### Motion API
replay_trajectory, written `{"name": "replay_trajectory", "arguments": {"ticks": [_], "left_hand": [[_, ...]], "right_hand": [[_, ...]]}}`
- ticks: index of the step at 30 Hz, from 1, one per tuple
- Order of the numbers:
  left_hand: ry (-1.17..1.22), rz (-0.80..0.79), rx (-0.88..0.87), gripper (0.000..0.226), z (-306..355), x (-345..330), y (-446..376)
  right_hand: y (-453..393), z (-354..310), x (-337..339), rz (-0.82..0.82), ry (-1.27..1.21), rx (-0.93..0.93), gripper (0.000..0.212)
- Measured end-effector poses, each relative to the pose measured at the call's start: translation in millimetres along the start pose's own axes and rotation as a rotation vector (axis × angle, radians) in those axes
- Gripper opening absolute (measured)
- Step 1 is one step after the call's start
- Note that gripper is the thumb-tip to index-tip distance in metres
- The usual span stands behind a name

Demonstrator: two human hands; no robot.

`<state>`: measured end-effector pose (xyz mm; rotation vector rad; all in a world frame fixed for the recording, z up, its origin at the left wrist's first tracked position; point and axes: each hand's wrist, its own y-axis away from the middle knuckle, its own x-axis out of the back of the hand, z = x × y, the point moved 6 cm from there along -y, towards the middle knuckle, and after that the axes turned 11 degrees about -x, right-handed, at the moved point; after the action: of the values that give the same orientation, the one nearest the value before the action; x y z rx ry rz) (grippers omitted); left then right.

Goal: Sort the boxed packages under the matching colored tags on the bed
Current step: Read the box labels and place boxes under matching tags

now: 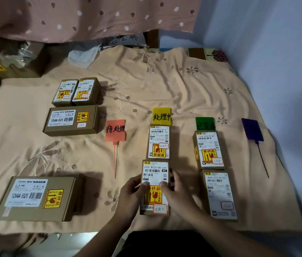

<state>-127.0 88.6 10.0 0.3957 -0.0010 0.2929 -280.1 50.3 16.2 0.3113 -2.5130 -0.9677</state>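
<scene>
Both hands hold a small brown box [155, 175] with a white label, lying on the bed in the yellow column. My left hand [130, 196] grips its left side and my right hand [179, 195] its right side, thumbs on top. Just beyond it lies another box [159, 141] under the yellow tag [161, 115]. Two boxes [209, 149] [220, 193] lie in a line under the green tag [204, 123]. The orange tag [115, 129] and the purple tag [252, 129] have no box below them.
Unsorted boxes lie on the left: a large one [37, 197] near the front edge, a long one [72, 120] further back, and two small ones [76, 91] side by side behind it. Cardboard boxes [7, 60] stand at the far left. A wall [285, 52] bounds the right.
</scene>
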Motion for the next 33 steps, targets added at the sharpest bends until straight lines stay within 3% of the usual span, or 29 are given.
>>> {"name": "replay_trajectory", "arguments": {"ticks": [3,6,9,16,33], "left_hand": [[-0.078,-0.009,0.027,0.02,-8.1,0.4,4.2],[-0.108,-0.055,0.05,0.029,-18.1,-0.3,3.5],[-0.099,-0.131,0.089,0.039,-23.1,-5.3,0.5],[-0.018,-0.328,0.134,0.045,-19.4,-24.7,-7.6],[-0.085,-0.322,0.106,0.042,-17.1,-28.6,-18.8]], "right_hand": [[-1.8,11.8,-6.5,-0.04,0.052,-0.033,0.033],[-5.1,18.8,-10.8,-0.065,0.105,-0.072,0.044],[-9.9,19.8,-10.6,-0.086,0.1,-0.102,0.039],[-24.5,17.7,-5.3,-0.023,0.036,-0.118,0.039],[-37.5,15.6,-2.3,0.011,0.012,-0.14,0.037]]}}
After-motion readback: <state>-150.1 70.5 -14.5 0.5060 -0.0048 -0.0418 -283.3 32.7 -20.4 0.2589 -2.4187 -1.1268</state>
